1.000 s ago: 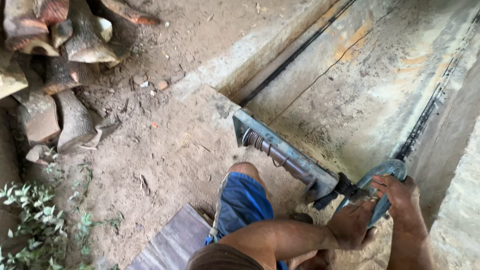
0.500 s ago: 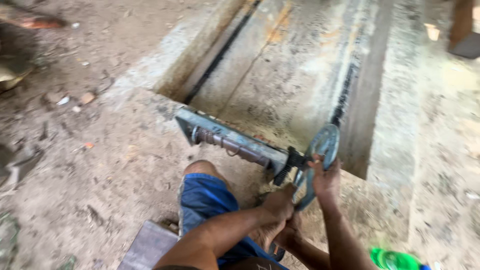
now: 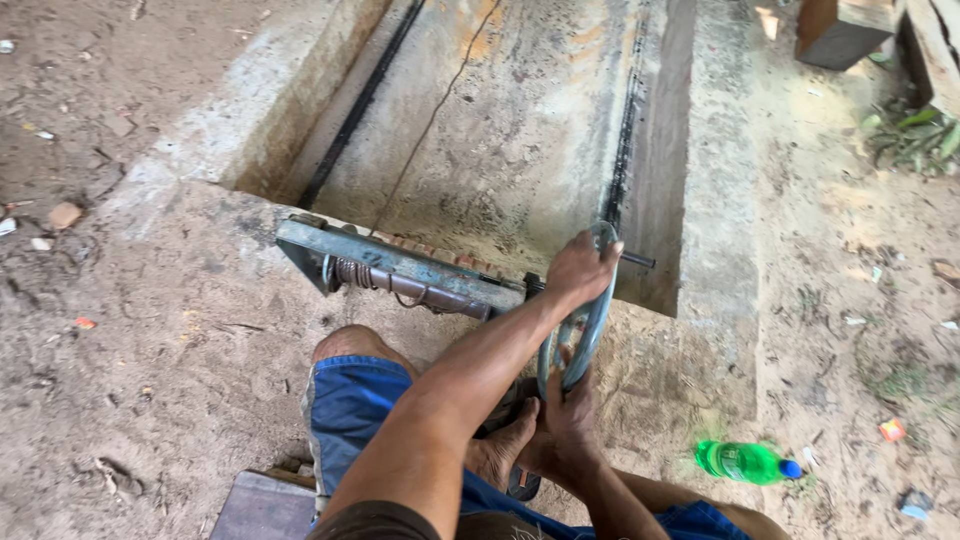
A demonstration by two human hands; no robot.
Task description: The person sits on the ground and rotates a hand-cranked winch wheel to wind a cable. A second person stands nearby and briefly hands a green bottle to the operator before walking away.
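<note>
Grey-blue round metal handwheel (image 3: 585, 320) stands upright at the right end of a long grey steel bracket (image 3: 400, 265), at the near edge of a sunken concrete channel (image 3: 500, 130), and I have both hands on it. My left hand (image 3: 580, 270) is clenched over the top of the rim, the forearm reaching across from the lower left; my right hand (image 3: 570, 420) grips the bottom of the rim from below, fingers wrapped round it. A rusty coil spring on a dark rod (image 3: 375, 275) runs along the bracket, just under its top flange, and a short dark shaft (image 3: 637, 261) sticks out to the right of the wheel. The ground is packed, dusty earth (image 3: 150, 330) strewn with small stones and scraps; the channel floor is stained cement with a black rail (image 3: 625, 120) along its right wall and another along its left. A thin line crosses the channel floor; I cannot tell whether it is a crack or a wire. My knee in blue shorts (image 3: 350, 400) sits just before the bracket, and a bare foot (image 3: 500, 450) rests beside the lower hand. A green plastic bottle with a blue cap (image 3: 745, 462) lies on the dirt to the right, well apart from the wheel. A wooden block (image 3: 845, 30) is cut off at the top right, a grey board (image 3: 262, 508) at the bottom edge. The wheel's hub is hidden behind my arm.
</note>
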